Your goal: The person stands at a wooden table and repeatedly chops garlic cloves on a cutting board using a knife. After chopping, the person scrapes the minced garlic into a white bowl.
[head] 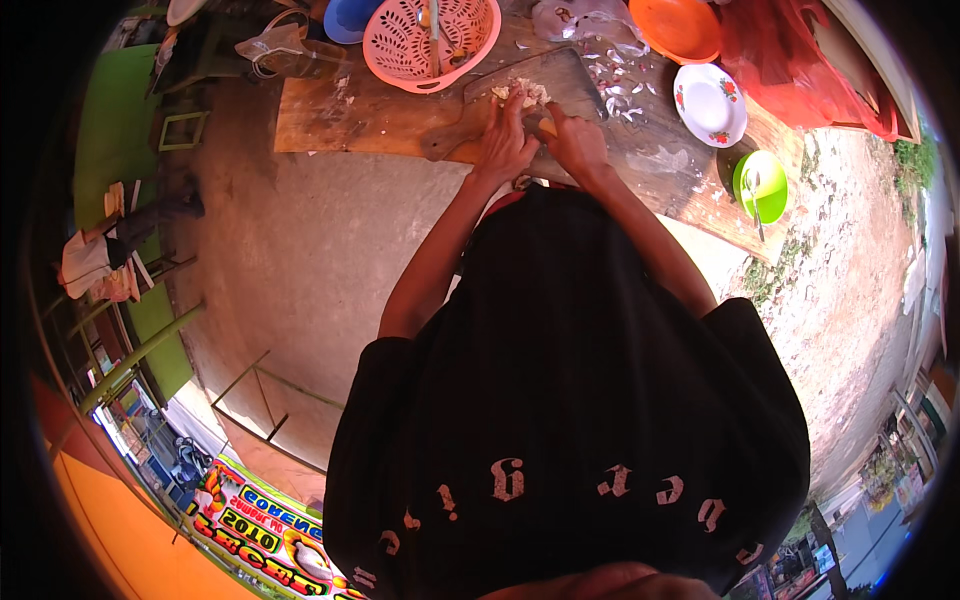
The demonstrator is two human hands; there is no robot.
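My left hand lies on a dark wooden cutting board, its fingertips at a small heap of pale chopped food. Close on its right, my right hand is closed around a yellowish handle, seemingly a knife's; the blade cannot be made out. The board's own handle points to the lower left. Papery peelings lie scattered right of the board. Behind it stands a pink perforated plastic basket with a long-handled tool in it.
On the wooden table are a flowered white plate, a green bowl with a spoon, an orange basin, a blue bowl and plastic bags. A person is at the far left, near a green wall.
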